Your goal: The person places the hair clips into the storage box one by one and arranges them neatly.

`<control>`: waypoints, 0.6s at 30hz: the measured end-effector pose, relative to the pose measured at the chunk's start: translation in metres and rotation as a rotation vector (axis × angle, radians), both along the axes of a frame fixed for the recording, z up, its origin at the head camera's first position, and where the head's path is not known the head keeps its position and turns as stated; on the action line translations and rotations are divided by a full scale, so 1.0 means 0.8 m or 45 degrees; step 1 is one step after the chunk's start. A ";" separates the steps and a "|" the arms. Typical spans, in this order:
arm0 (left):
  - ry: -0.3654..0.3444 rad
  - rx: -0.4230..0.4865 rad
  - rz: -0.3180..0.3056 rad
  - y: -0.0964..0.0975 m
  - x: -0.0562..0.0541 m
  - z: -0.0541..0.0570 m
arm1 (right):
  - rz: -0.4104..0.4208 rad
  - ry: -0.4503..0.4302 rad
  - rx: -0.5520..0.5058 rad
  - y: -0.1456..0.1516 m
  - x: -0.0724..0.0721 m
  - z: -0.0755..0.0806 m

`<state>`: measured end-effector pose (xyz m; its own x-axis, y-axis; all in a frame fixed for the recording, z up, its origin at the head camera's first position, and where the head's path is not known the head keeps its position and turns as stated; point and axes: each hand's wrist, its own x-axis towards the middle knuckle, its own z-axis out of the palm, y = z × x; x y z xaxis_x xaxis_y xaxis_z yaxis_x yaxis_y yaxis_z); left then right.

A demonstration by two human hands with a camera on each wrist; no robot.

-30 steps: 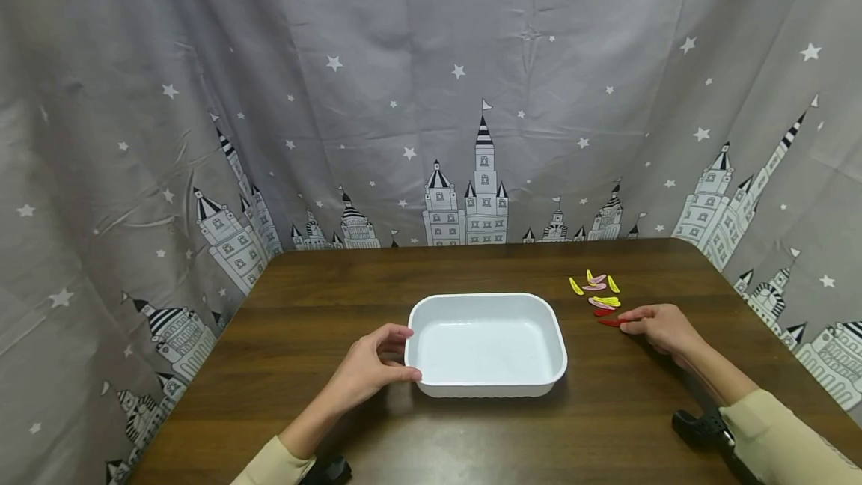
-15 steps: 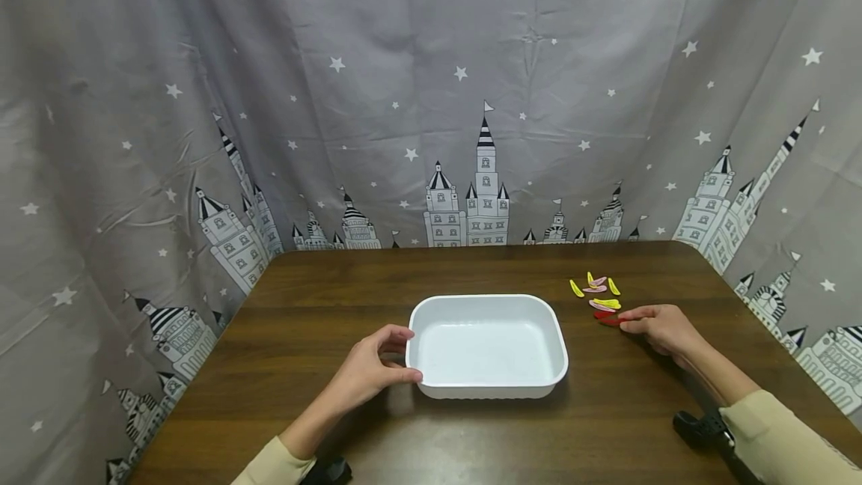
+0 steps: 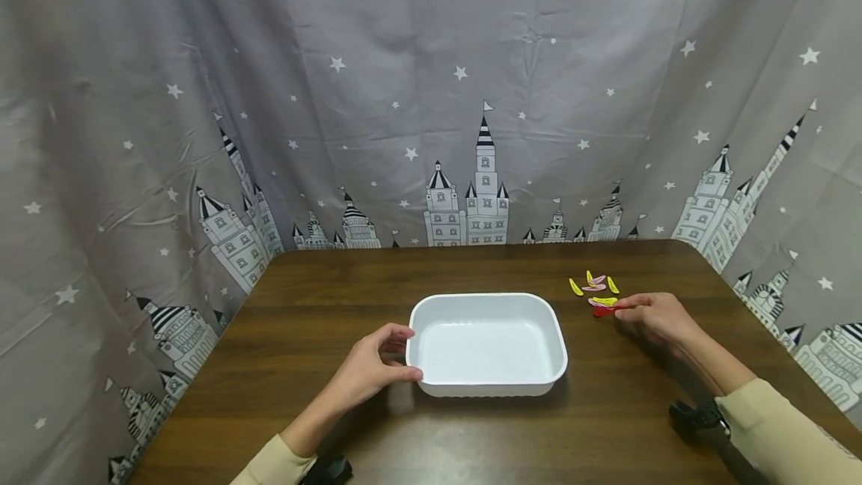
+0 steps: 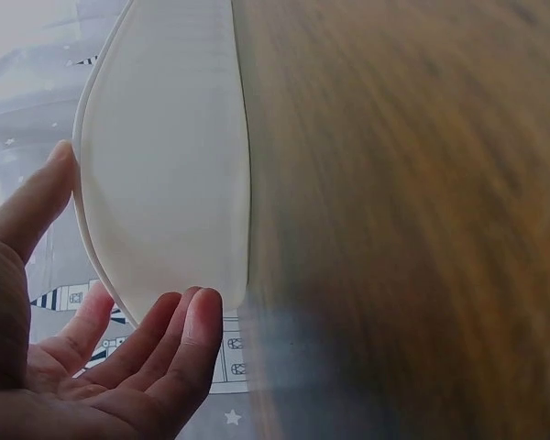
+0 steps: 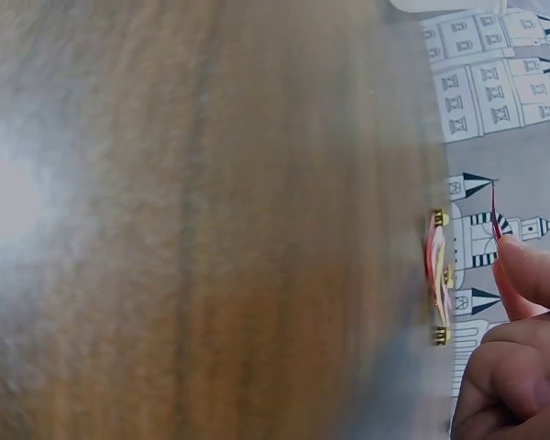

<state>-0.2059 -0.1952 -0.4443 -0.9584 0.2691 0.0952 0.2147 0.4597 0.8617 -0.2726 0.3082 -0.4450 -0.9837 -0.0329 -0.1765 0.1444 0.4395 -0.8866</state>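
Right hand: a red snap hair clip is pinched between thumb and forefinger of the right hand; in the right wrist view it is seen raised off the table.
Left hand: thumb and forefinger of the left hand are set apart along the rim at the left end of the white rectangular dish; whether it is gripped or merely touched cannot be told.
Yellow clips: scattered among pink clips beyond the dish's right side, some overlapped.
Second red clip: laid at the cluster's near edge, just beside the right fingertips.
Backdrop: the table's far side is bordered by a grey curtain printed with stars and castles.
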 end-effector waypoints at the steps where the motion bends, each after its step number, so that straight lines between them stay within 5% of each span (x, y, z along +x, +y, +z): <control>1: 0.000 0.002 0.003 0.000 0.000 0.000 | 0.004 0.003 -0.002 -0.001 -0.001 0.002; 11: -0.002 -0.004 0.005 -0.001 -0.001 0.002 | 0.010 0.041 -0.011 -0.011 -0.003 0.024; 18: 0.004 0.001 -0.015 -0.001 0.000 -0.002 | -0.002 0.113 0.140 -0.026 0.001 0.038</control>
<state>-0.2062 -0.1957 -0.4462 -0.9549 0.2802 0.0984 0.2227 0.4564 0.8614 -0.2716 0.2875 -0.4143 -0.9957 -0.0168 -0.0912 0.0681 0.5349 -0.8422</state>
